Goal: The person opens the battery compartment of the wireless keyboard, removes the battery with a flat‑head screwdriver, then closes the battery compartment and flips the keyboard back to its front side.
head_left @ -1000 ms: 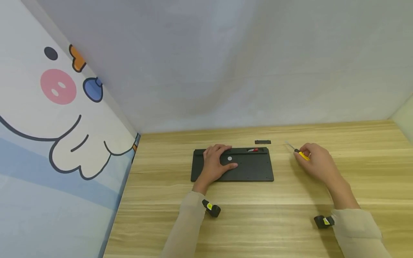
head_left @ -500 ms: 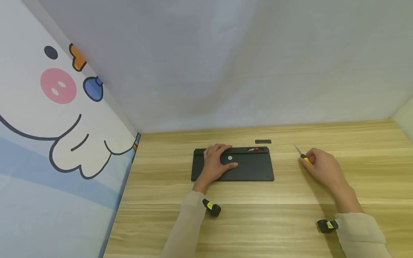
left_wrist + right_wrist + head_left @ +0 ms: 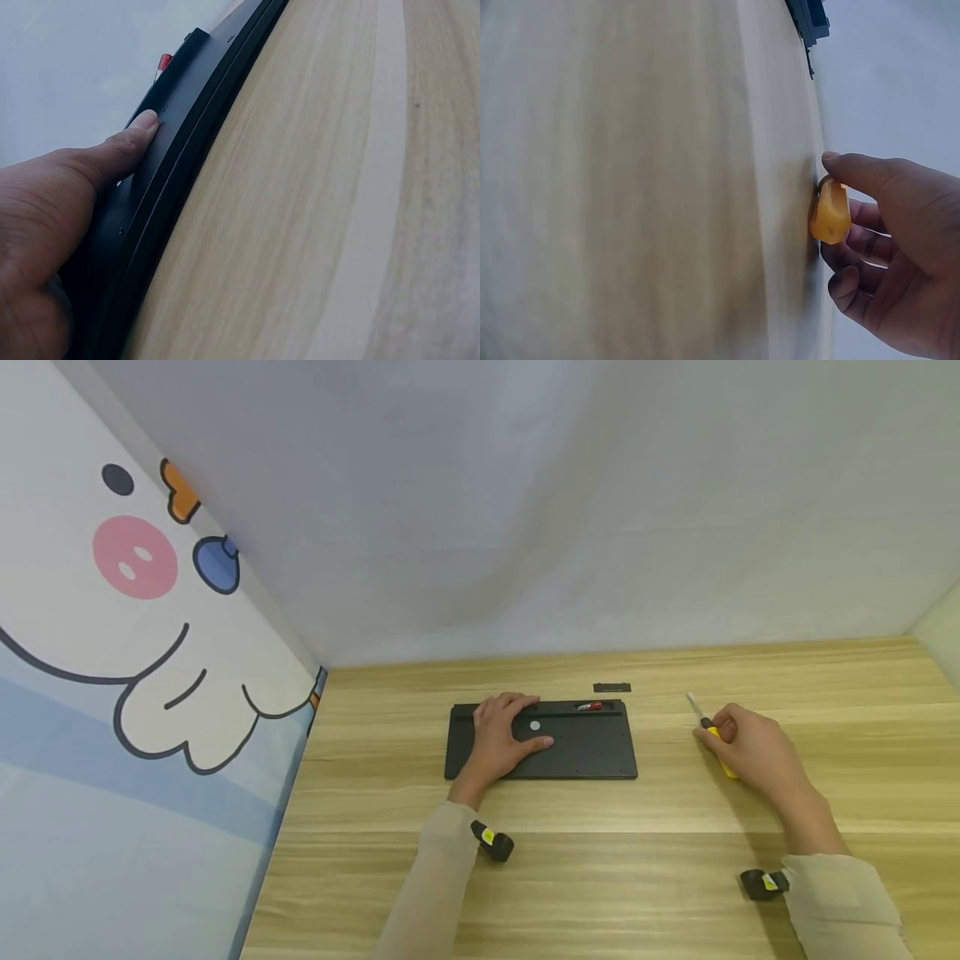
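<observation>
Head view: right hand (image 3: 756,750) pinches a screwdriver (image 3: 706,723); left hand (image 3: 495,739), resting on the keyboard (image 3: 588,747), partly hides it.

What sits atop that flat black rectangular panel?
On the panel are the left hand, a round whitish dot and, recessed near its far edge, a red-and-silver cylinder. Whatever the hand covers is hidden.

I log the left grip (image 3: 497,739) resting on the black keyboard (image 3: 583,748). Right of it, the right grip (image 3: 757,752) pinches a yellow-handled screwdriver (image 3: 706,723).
</observation>
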A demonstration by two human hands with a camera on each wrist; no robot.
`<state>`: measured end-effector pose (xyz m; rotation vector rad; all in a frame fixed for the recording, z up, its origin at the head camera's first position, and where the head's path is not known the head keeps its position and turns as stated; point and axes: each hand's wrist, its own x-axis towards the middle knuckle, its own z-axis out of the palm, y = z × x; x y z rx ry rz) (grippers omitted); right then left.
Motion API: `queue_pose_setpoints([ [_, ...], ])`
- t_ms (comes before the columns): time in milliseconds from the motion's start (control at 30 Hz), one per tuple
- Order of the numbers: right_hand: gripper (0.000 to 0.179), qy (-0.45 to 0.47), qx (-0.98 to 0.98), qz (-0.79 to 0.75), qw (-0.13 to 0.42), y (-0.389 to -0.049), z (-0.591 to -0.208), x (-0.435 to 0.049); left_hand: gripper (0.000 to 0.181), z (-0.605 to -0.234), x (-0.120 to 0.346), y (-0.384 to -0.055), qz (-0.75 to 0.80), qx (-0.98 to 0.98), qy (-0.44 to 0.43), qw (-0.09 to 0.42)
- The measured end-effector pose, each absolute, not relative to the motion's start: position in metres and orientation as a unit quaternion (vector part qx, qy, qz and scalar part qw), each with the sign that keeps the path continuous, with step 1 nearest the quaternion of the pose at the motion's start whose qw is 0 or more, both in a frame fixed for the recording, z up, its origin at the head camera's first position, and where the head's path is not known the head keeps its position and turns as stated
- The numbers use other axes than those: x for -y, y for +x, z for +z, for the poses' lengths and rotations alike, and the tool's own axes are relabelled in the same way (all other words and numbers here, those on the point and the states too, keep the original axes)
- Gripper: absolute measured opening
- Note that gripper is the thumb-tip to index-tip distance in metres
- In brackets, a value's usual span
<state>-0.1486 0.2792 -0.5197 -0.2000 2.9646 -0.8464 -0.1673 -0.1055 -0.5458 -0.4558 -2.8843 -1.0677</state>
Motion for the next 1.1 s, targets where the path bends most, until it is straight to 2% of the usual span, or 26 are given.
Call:
queue_pose_setpoints([
  [600,0.048,-0.072,-0.958,-0.277,0.023,-0.167,-0.495,-0.267,0.068,-0.544,0.105,-0.165,-0.346,0.926,-0.148,0.014],
  [1100,0.027,-0.139,-0.952,-0.271,0.006,-0.186,-0.479,-0.224,0.068,-0.543,0.105,-0.166,-0.346,0.926,-0.147,0.015],
])
